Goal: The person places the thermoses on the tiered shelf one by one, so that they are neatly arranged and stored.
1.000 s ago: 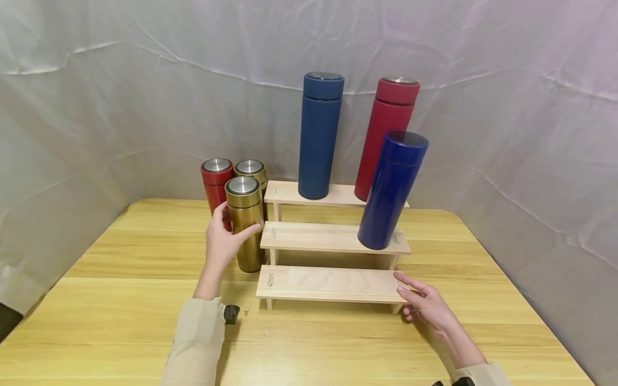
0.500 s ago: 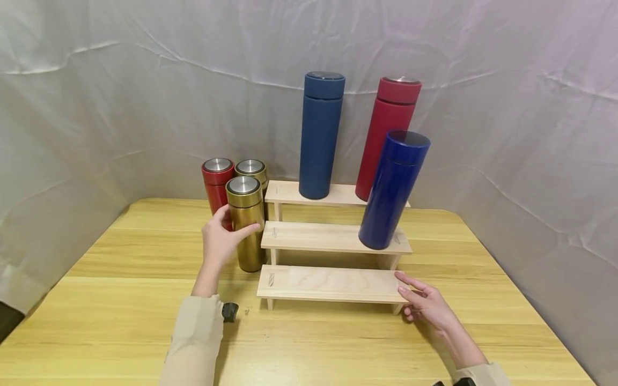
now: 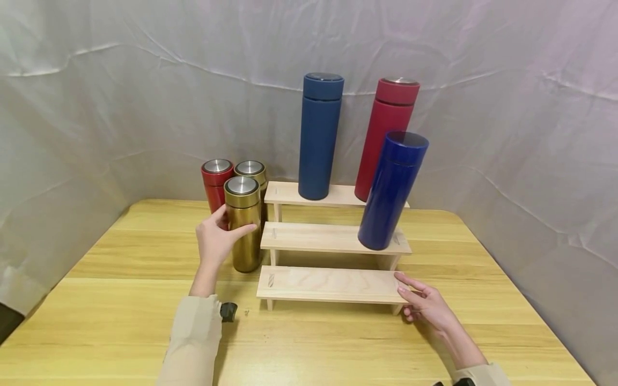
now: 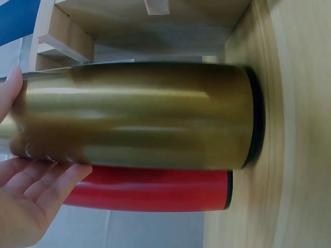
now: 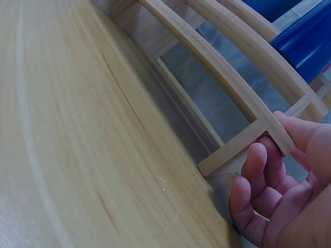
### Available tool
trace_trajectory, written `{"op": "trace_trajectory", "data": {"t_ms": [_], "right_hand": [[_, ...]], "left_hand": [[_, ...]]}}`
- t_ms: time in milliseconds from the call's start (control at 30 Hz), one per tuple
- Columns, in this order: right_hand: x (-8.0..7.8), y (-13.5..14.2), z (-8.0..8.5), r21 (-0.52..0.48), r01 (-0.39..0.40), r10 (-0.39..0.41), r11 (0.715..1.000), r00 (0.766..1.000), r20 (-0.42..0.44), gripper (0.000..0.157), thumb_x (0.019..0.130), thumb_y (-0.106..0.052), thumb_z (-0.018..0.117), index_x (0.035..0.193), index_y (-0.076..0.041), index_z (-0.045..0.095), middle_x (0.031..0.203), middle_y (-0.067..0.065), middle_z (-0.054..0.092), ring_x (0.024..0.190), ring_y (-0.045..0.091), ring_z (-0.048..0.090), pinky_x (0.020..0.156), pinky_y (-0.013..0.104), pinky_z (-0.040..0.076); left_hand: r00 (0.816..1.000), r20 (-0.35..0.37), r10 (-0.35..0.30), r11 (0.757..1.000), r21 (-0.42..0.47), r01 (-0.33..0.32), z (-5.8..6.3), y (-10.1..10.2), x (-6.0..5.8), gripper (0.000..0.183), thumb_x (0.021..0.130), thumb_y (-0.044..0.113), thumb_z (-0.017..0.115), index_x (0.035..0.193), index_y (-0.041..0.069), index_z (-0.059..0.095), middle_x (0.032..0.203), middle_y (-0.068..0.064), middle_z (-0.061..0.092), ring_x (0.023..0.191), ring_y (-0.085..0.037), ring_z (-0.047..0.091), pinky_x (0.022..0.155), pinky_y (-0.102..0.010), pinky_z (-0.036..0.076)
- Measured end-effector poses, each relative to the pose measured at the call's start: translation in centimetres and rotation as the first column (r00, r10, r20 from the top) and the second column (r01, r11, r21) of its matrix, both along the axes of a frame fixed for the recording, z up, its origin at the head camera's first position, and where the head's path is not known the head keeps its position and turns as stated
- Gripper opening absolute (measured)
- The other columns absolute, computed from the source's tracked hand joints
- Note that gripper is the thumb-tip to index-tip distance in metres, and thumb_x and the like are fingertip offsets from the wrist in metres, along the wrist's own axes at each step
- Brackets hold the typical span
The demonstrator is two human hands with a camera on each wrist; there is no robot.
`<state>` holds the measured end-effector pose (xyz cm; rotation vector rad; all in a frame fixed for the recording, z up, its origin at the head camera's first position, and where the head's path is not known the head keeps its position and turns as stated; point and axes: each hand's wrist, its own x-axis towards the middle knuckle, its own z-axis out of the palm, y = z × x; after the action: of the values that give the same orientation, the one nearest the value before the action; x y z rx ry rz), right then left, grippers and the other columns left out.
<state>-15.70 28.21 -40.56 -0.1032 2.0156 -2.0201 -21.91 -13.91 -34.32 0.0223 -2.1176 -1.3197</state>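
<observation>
With thumb and fingers around its middle, my left hand (image 3: 215,239) grips a gold thermos (image 3: 245,236) that stands upright left of a three-step wooden display stand (image 3: 333,284). In the left wrist view the black-rimmed base of the gold thermos (image 4: 150,116) is right at the tabletop. Behind it stand a red thermos (image 3: 216,187) and a second gold thermos (image 3: 256,170), both partly hidden. My right hand (image 3: 427,305) pinches the right end of the lowest step; the right wrist view shows the fingers (image 5: 256,163) curled under the board (image 5: 264,126).
On the top step stand a tall matte blue thermos (image 3: 321,139) and a tall dark red one (image 3: 391,123). A glossy blue thermos (image 3: 392,193) is at the right end of the middle step. Grey cloth (image 3: 145,107) encloses the wooden table (image 3: 120,300) at the back and sides.
My left hand and the gold thermos have shifted slightly left, away from the stand. The right hand and the other thermoses keep their places.
</observation>
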Motion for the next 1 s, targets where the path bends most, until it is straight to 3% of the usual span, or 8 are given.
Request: {"op": "trace_trajectory", "data": {"t_ms": [167,433,633,1000], "right_hand": [[0.1,0.0,0.1,-0.008,-0.012,0.012,1.0,1.0,-0.008,0.031,0.09,-0.013,0.053,0.102,-0.041,0.06,0.065,0.001,0.054,0.052,0.007,0.052,0.049,0.021,0.046],[0.1,0.1,-0.1,0.0,-0.002,0.002,1.0,1.0,-0.005,0.031,0.09,-0.014,0.054,0.103,-0.041,0.06,0.063,0.0,0.053,0.051,0.007,0.052,0.049,0.021,0.046],[0.1,0.1,-0.1,0.019,0.02,-0.02,1.0,1.0,0.006,0.03,0.089,-0.015,0.055,0.102,-0.042,0.06,0.064,0.002,0.053,0.051,0.007,0.052,0.049,0.021,0.046],[-0.2,0.1,-0.2,0.026,0.016,-0.016,1.0,1.0,0.006,0.03,0.089,-0.017,0.056,0.103,-0.044,0.059,0.063,0.001,0.053,0.051,0.007,0.052,0.049,0.021,0.047]], "left_hand": [[0.999,-0.017,0.038,0.999,0.022,-0.038,0.4,-0.1,0.2,0.051,0.055,0.028,0.086,0.097,0.008,0.067,0.079,-0.008,0.065,0.059,-0.018,0.053,0.05,-0.018,0.041],[0.998,-0.026,0.052,0.988,0.148,-0.048,1.5,-0.2,0.7,0.065,0.053,0.032,0.086,0.111,0.013,0.065,0.091,-0.007,0.067,0.069,-0.018,0.059,0.056,-0.016,0.046],[0.995,-0.019,0.093,0.987,0.136,-0.09,2.8,-0.4,1.2,0.064,0.052,0.033,0.086,0.11,0.015,0.066,0.092,-0.005,0.067,0.076,-0.016,0.061,0.06,-0.018,0.044],[0.997,-0.061,0.054,0.989,0.14,-0.045,5.4,-0.7,1.9,0.063,0.053,0.032,0.086,0.111,0.015,0.065,0.098,-0.005,0.066,0.082,-0.019,0.064,0.064,-0.019,0.046]]}}
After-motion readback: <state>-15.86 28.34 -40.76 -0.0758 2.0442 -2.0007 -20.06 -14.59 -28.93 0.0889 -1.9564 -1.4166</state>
